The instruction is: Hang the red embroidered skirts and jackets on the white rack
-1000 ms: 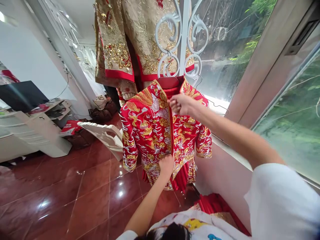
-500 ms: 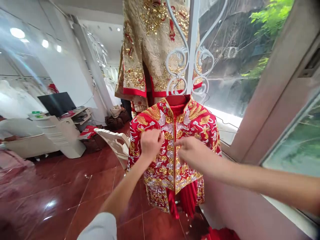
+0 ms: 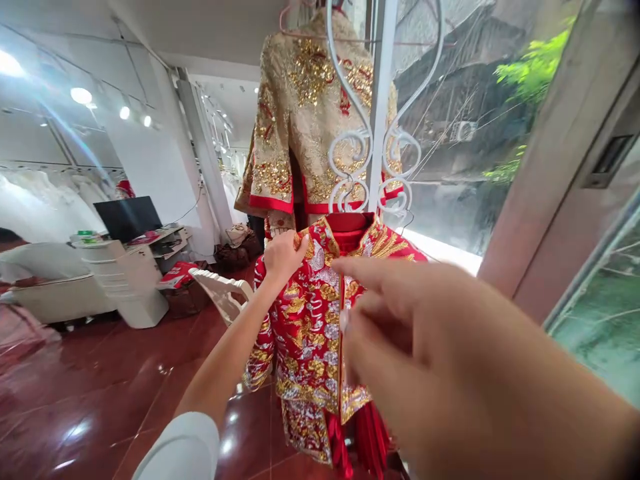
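head view: left hand (image 3: 286,257) now higher, at left shoulder of red jacket (image 3: 305,333); right hand (image 3: 440,327) drawn nearer.
left fingers curled, grip on cloth cannot be told; right fingers parted, apparently empty. red jacket hangs below white scrolled frame (image 3: 383,113), right front seemingly unheld.

Red jacket (image 3: 305,333), gold-and-silver embroidery
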Motion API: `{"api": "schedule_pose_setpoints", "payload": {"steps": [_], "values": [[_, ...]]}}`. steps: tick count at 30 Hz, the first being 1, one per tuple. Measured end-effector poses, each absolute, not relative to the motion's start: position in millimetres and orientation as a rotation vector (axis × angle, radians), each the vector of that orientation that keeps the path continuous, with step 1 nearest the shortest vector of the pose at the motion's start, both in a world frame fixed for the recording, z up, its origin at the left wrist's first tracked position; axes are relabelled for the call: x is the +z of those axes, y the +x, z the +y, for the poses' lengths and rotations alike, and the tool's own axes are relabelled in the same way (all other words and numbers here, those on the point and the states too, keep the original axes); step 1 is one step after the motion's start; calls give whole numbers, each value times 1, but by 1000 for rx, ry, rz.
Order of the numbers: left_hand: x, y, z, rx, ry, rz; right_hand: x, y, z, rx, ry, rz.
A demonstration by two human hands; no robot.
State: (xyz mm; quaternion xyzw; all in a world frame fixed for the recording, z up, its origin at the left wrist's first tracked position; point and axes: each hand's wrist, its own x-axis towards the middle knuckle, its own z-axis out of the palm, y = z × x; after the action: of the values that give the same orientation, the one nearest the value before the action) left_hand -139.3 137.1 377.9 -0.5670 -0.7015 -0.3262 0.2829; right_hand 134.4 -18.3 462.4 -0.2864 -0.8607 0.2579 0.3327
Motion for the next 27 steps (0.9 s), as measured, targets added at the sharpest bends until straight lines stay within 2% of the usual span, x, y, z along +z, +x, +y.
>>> {"api": "schedule_pose_setpoints", "payload": {"steps": [3,6,9,14,17,21,27], "values": [[377,-150,148,-872,-1507,-1833,465,141,57,370,-729,-2059],[376,-163,158,-879,-1547,-1790,443,151,140,15,-888,-2006],[373,-169,162,-912,-1597,-1728,409,159,190,17,-1058,-2160],[354,-141,156,-1133,-1438,-1689,396,160,206,-125,-1256,-2212],[344,-125,146,-1218,-1381,-1675,402,164,208,-120,-1146,-2227],[358,-150,133,-1086,-1724,-1647,401,168,210,-48,-1078,-2236],[393,-200,148,-953,-2114,-1793,398,158,204,-198,-1270,-2145]]}}
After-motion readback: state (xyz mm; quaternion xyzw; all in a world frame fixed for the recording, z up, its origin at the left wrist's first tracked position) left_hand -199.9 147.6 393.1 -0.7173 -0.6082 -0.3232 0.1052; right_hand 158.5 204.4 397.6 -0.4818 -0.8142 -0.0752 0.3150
